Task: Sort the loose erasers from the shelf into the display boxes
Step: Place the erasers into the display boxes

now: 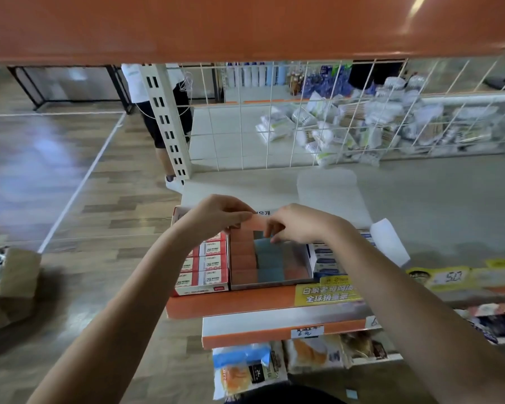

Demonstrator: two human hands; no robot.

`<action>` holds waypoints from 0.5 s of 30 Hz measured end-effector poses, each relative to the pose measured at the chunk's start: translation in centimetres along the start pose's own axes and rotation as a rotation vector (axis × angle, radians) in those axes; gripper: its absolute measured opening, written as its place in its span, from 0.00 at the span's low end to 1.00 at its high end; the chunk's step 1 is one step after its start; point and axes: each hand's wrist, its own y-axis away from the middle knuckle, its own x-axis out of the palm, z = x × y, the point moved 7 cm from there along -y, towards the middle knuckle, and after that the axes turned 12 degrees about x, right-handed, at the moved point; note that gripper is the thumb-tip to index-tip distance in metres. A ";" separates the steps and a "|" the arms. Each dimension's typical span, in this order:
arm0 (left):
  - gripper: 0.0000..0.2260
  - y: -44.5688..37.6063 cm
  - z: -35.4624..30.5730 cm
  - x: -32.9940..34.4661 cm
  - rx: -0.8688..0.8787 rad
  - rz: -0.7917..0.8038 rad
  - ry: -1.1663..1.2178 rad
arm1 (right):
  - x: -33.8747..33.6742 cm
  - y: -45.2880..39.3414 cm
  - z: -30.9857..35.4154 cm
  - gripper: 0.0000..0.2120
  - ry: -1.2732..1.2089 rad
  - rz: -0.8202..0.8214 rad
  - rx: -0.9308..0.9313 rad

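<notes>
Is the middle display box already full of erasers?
No. The middle box shows bare floor in its right column, and both hands hold a pink eraser above it.

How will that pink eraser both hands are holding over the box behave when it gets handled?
The pink eraser looks like a flat-sided block, so it probably won't roll. It spans from left hand to right hand without sagging, so it is likely stiff, and probably light.

Both forearms are bare to the frame's edge, with no sleeves, rings or watch showing.
</notes>
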 end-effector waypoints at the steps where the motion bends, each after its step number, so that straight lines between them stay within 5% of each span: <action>1: 0.05 0.0 0.0 -0.1 0.000 -0.002 -0.003 | -0.1 0.0 -0.1 0.09 -0.009 0.002 0.001; 15: 0.06 -0.2 0.4 -0.1 -0.023 -0.006 0.002 | 0.5 -0.5 -0.1 0.06 -0.002 -0.136 0.045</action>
